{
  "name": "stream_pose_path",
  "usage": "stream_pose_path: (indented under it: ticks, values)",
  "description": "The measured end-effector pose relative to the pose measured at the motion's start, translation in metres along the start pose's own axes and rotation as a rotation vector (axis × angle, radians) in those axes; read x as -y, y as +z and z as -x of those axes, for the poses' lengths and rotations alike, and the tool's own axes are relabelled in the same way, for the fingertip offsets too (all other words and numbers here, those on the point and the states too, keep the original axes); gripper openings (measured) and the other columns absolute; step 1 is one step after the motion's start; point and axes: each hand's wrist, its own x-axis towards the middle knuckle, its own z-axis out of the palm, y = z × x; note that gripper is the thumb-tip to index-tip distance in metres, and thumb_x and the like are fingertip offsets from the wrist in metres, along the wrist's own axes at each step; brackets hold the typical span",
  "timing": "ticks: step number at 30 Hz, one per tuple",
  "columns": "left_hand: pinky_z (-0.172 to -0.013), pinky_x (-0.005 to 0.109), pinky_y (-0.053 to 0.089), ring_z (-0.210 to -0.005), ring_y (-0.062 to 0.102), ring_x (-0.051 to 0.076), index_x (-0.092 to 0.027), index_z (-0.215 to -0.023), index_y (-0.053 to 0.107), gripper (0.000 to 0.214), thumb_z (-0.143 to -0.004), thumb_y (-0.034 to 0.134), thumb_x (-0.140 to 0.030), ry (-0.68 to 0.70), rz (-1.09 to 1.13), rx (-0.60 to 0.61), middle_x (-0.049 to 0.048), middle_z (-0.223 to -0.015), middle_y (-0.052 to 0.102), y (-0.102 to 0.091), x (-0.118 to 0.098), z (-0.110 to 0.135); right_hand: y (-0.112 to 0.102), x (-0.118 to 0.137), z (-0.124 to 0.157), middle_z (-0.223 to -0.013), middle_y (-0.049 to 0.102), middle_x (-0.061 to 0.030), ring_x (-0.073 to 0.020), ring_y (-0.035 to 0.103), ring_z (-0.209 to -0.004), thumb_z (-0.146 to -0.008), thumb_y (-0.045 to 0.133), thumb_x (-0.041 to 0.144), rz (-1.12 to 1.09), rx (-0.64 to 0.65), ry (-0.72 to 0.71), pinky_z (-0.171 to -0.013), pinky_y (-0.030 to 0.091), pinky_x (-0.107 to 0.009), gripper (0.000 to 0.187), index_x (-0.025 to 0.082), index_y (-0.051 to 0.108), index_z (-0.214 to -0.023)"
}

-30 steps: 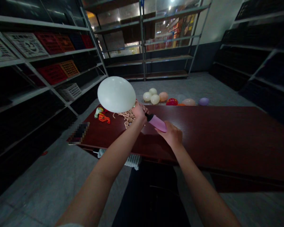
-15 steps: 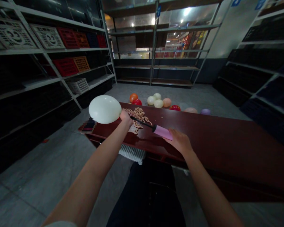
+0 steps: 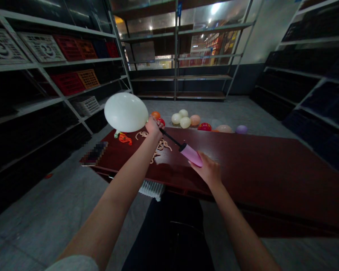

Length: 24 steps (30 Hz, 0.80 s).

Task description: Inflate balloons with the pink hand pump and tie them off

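My left hand is closed round the neck of an inflated white balloon, holding it on the tip of a hand pump. My right hand grips the pink body of the pump, whose black rod is drawn out toward the balloon. Both hands hover over the left part of a dark red table. A heap of pale uninflated balloons lies on the table under my left forearm.
Orange and green limp balloons and a phone lie at the table's left end. Several inflated balloons sit on the floor behind the table. Metal shelving with crates lines the left wall; dark shelves stand at the right.
The pump rod was pushed in a second ago and is now drawn out. The balloon with my left hand dropped, then rose again. The camera view has shifted.
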Motion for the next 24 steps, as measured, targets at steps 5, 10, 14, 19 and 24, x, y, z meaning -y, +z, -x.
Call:
stream_pose_path:
  ticks: [5, 10, 14, 19, 24]
  values:
    - [-0.036, 0.022, 0.018, -0.030, 0.023, 0.007, -0.022, -0.061, 0.027, 0.043, -0.100, 0.043, -0.029, -0.082, -0.085, 0.109, -0.0072, -0.041, 0.025, 0.025, 0.062, 0.020, 0.002, 0.000, -0.002, -0.099, 0.078, -0.0094, -0.0235, 0.072, -0.076, -0.090, 0.062, 0.055, -0.015, -0.019, 0.118, -0.061, 0.044, -0.030, 0.051, 0.019, 0.065, -0.126]
    - [-0.036, 0.022, 0.019, -0.029, 0.025, 0.007, -0.022, -0.061, 0.029, 0.045, -0.101, 0.044, -0.034, -0.108, -0.099, 0.199, -0.0073, -0.040, 0.027, 0.032, 0.102, 0.038, 0.000, -0.002, -0.004, -0.098, 0.078, -0.0095, -0.0239, 0.071, -0.074, -0.089, 0.062, 0.055, 0.006, -0.031, 0.206, -0.061, 0.041, -0.030, 0.051, 0.019, 0.063, -0.126]
    - [-0.036, 0.023, 0.018, -0.029, 0.025, 0.007, -0.022, -0.061, 0.028, 0.044, -0.100, 0.043, -0.031, -0.122, -0.103, 0.145, -0.0075, -0.039, 0.026, 0.025, 0.094, 0.036, -0.001, 0.001, -0.006, -0.096, 0.078, -0.0089, -0.0231, 0.071, -0.074, -0.090, 0.061, 0.055, 0.021, -0.012, 0.163, -0.060, 0.040, -0.029, 0.050, 0.019, 0.065, -0.125]
    - [-0.037, 0.022, 0.018, -0.030, 0.022, 0.007, -0.021, -0.061, 0.025, 0.040, -0.098, 0.041, -0.024, -0.166, -0.041, 0.062, -0.0076, -0.041, 0.025, -0.002, 0.067, 0.030, 0.000, 0.007, -0.005, -0.094, 0.077, -0.0084, -0.0214, 0.070, -0.075, -0.089, 0.063, 0.054, 0.053, 0.039, 0.033, -0.061, 0.041, -0.028, 0.050, 0.021, 0.065, -0.126]
    - [-0.039, 0.022, 0.020, -0.032, 0.022, 0.007, -0.021, -0.062, 0.023, 0.038, -0.095, 0.041, -0.020, -0.148, 0.049, -0.005, -0.0074, -0.044, 0.024, -0.034, 0.033, 0.020, 0.001, 0.007, -0.001, -0.097, 0.077, -0.0074, -0.0209, 0.071, -0.078, -0.089, 0.063, 0.053, 0.085, 0.070, -0.086, -0.064, 0.043, -0.028, 0.048, 0.022, 0.065, -0.127]
